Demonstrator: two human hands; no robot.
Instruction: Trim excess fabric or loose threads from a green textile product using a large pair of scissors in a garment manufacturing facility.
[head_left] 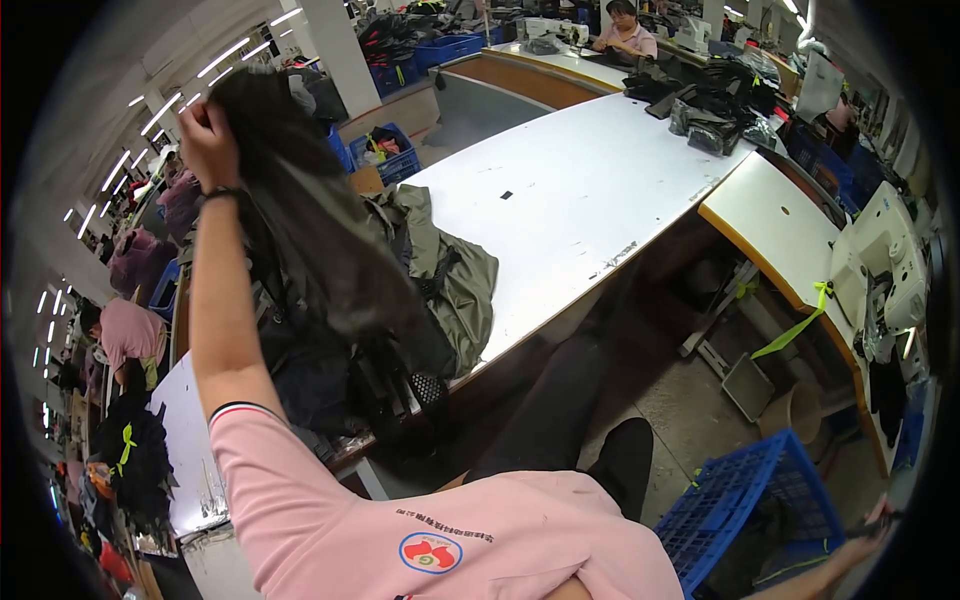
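My left hand (208,148) is raised at the upper left, its fingers closed on the top of a dark olive-black piece of cloth (320,235). The cloth hangs in a long, blurred fold over a heap on the table. Below and beside it lie an olive-green garment (465,290) and more dark fabric (300,385) with black mesh. Far to the lower right, my right hand (872,530) reaches out past a blue plastic crate (720,510). Its fingers look closed round something dark, too small and distorted to name.
The long white table (560,200) carries a pile of black pieces and clear bags (720,110) at its far end. On the right stands a sewing machine (885,250) on a yellow-edged table (775,215). A person (628,35) sits across; another (132,335) bends at the left.
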